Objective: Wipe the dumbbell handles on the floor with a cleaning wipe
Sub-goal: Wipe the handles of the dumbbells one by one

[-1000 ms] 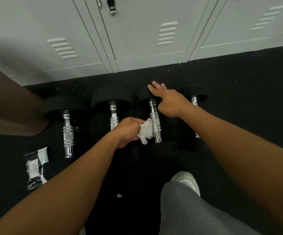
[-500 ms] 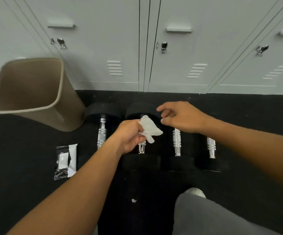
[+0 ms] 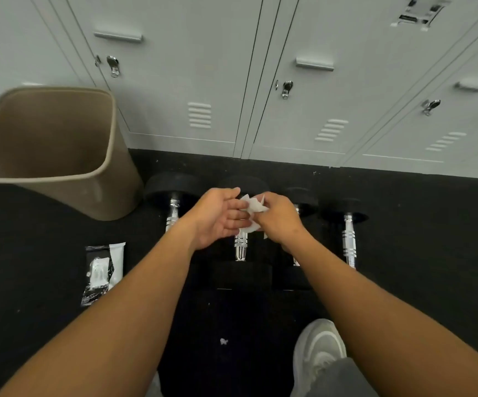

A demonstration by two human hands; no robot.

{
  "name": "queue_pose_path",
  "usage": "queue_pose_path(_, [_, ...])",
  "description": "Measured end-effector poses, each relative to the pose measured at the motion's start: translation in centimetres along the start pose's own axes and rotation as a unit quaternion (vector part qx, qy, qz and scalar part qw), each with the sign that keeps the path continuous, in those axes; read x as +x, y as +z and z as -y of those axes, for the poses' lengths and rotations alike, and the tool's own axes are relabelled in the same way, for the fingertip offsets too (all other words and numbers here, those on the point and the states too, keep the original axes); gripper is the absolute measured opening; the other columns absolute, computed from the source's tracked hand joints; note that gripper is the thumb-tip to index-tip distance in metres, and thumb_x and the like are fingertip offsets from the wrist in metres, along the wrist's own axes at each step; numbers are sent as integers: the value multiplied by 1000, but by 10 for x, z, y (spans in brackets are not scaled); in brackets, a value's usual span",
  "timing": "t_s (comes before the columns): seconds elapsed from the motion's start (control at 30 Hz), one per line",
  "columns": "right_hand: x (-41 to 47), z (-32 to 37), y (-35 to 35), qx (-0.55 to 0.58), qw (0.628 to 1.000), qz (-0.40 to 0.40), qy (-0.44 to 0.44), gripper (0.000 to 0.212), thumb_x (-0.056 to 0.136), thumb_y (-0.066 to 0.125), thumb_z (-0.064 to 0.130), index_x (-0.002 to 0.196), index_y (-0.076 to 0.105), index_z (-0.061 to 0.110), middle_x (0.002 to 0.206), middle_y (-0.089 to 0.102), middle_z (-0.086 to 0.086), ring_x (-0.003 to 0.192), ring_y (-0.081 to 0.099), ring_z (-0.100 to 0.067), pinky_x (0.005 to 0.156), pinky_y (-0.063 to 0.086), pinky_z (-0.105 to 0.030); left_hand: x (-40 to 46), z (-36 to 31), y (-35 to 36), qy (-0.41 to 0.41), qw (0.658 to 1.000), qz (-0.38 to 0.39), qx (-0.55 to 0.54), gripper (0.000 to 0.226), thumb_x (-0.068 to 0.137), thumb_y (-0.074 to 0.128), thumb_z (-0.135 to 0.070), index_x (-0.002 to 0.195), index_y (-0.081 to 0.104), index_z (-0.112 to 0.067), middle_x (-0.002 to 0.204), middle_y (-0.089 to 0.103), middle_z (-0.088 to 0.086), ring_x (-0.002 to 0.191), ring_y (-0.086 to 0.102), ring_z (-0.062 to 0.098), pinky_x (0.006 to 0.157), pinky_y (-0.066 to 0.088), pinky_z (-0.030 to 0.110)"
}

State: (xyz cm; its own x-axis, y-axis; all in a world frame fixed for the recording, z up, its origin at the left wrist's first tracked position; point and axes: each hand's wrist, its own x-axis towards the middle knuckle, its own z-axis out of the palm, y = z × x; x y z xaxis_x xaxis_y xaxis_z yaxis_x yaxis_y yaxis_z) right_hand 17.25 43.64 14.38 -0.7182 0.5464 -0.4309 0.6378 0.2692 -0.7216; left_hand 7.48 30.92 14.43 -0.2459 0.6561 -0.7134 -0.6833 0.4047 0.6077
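Dumbbells (image 3: pixel 349 242): four, chrome handles, side by side on black floor (image 3: pixel 432 224) at foot of grey lockers (image 3: pixel 289 124). Wipe (image 3: pixel 253 207): white, crumpled, above second dumbbell from left. Right hand (image 3: pixel 282 217): pinching wipe. Left hand (image 3: pixel 217 217): palm up, fingers straight, touching wipe. Tan bin (image 3: pixel 89 190) beside leftmost dumbbell; packet (image 3: pixel 103 270) near it.

Glossy chrome dumbbell handles (image 3: pixel 349 245), matt black rubber floor (image 3: pixel 432 239), smooth painted-metal lockers (image 3: pixel 174 67).
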Motion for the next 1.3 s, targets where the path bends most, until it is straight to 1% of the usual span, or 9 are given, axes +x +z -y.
queue_pose_path(0.1, [6, -22, -5, 120, 987, -70, 78, 21, 85, 56, -6, 96, 65, 10, 91, 66, -7, 76, 67, -20, 61, 61, -35, 9, -6, -7, 66, 987, -103, 107, 31, 96, 54, -25, 121, 66, -12, 106, 76, 4, 99, 72, 18, 92, 54, 37])
queue_pose_path(0.23, [17, -59, -11, 142, 970, -125, 152, 25, 84, 49, -4, 92, 69, 10, 87, 70, -6, 73, 66, -18, 52, 50, -23, 37, -9, -21, 217, 902, -251, 277, 30, 93, 56, -10, 114, 72, -23, 108, 73, -5, 99, 66, 10, 89, 51, 23])
queue_pose_path(0.37, [30, -84, 7, 203, 942, -130, 232, 14, 84, 58, 12, 84, 70, 5, 76, 69, -8, 70, 65, -23, 60, 47, -29, 73, -5, -29, 272, 850, -210, 400, 46, 98, 56, -20, 142, 52, -33, 153, 42, -9, 142, 36, 10, 116, 25, 23])
queue_pose_path(0.47, [40, -81, 31, 216, 946, -114, 211, 30, 85, 63, 26, 85, 67, -3, 69, 65, -6, 66, 60, -23, 59, 44, -32, 91, 4, -26, 232, 835, -182, 465, 52, 100, 54, -30, 150, 38, -34, 161, 27, -8, 150, 20, 16, 121, 18, 33])
queue_pose_path(0.63, [52, -52, 67, 131, 975, -98, 150, 39, 100, 41, 29, 81, 65, 5, 70, 65, -9, 57, 58, -16, 58, 46, -31, 96, 8, -26, 259, 836, -211, 435, 51, 97, 60, -33, 145, 46, -35, 157, 36, -7, 149, 24, 16, 120, 19, 33])
queue_pose_path(0.7, [50, -44, 75, 58, 987, -75, 127, 25, 95, 40, 18, 98, 64, 12, 79, 64, -6, 64, 58, -19, 54, 43, -29, 96, 6, -26, 252, 841, -205, 432, 51, 96, 61, -32, 145, 46, -35, 157, 36, -8, 149, 24, 16, 119, 18, 32])
queue_pose_path(0.93, [16, -42, 82, -126, 992, 12, 28, 60, 90, 43, 10, 148, 33, 19, 115, 64, -14, 97, 64, -30, 69, 45, -29, 90, 2, -41, 232, 860, -202, 407, 51, 95, 63, -31, 144, 47, -36, 156, 37, -11, 147, 27, 12, 121, 17, 31])
queue_pose_path(1.03, [10, -40, 83, -202, 978, 45, -15, 56, 87, 45, 6, 142, 38, 12, 143, 47, -18, 103, 59, -34, 70, 43, -31, 90, 1, -42, 230, 864, -197, 403, 52, 94, 64, -31, 143, 48, -37, 156, 37, -11, 147, 28, 12, 122, 18, 33])
queue_pose_path(1.3, [22, -41, 69, -322, 937, 114, -77, 61, 91, 50, 9, 149, 32, 16, 165, 7, -9, 125, 49, -39, 79, 46, -38, 91, -2, -35, 214, 859, -199, 420, 53, 95, 63, -32, 144, 46, -38, 157, 35, -12, 148, 25, 14, 120, 13, 35])
